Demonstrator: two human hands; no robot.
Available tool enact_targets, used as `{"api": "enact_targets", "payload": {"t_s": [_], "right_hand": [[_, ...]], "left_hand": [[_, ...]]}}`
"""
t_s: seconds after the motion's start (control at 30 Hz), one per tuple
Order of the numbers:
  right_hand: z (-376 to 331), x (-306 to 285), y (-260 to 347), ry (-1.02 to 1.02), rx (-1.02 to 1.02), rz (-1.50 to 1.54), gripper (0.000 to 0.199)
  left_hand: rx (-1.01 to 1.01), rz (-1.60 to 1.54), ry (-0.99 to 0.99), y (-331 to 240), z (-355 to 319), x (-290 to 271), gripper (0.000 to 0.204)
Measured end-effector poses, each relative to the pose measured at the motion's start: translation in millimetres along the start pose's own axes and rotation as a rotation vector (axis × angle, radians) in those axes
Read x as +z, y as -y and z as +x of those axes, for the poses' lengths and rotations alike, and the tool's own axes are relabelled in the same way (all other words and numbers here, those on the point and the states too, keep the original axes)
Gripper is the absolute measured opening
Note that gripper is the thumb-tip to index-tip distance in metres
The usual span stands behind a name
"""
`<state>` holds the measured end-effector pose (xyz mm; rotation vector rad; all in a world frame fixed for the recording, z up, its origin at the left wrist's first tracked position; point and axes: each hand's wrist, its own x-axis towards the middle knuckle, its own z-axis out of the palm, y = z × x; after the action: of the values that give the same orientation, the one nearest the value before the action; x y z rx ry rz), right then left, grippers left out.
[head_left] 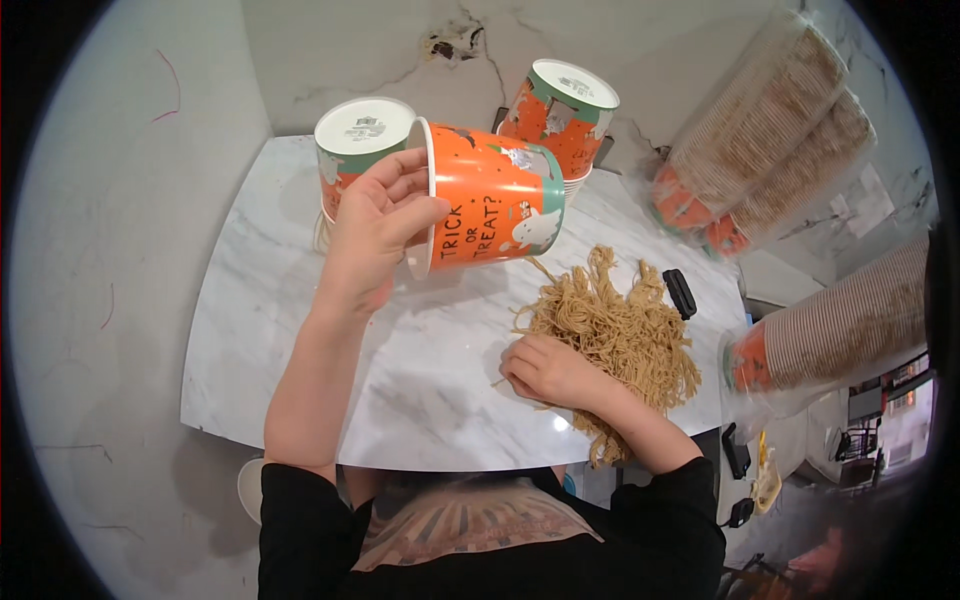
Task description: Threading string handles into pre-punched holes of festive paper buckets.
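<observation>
My left hand [372, 228] grips the rim of an orange paper bucket [500, 190], thumb on the outside and fingers over the edge. The bucket lies tilted on its side in the air above the table, its white rim toward the left and its green-banded base toward the right. A white ghost is printed on it. Beside a loose heap of tan cords [620, 325], my right hand [545, 370] rests low on the table with its fingers curled in. Whatever those fingers hold is hidden, though a thin strand shows by them.
Upside-down orange buckets stand at the back, one stack on the left [345, 165] and another on the right [560, 120]. A black clip-like object [679, 294] lies beside the cords. Long plastic-wrapped bucket stacks [770, 130] line the marble table's [270, 330] right side.
</observation>
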<state>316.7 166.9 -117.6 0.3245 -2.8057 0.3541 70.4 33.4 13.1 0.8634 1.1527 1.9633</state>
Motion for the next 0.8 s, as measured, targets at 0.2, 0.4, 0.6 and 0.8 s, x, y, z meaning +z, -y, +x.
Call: {"api": "enact_targets", "payload": {"t_s": [0.2, 0.4, 0.6, 0.8], "right_hand": [[34, -46, 11, -0.277, 0.492, 0.71, 0.005], [153, -153, 26, -0.766, 0.156, 0.635, 0.01], [205, -115, 37, -0.651, -0.088, 0.179, 0.035], [170, -98, 21, -0.519, 0.12, 0.245, 0.034]], "left_hand": [[-0.01, 0.079, 0.031, 12, 5, 1, 0.054], [-0.099, 0.059, 0.06, 18, 9, -2, 0.055], [-0.043, -0.264, 0.045, 26, 8, -9, 0.058], [-0.169, -0.116, 0.042, 21, 13, -16, 0.035]]}}
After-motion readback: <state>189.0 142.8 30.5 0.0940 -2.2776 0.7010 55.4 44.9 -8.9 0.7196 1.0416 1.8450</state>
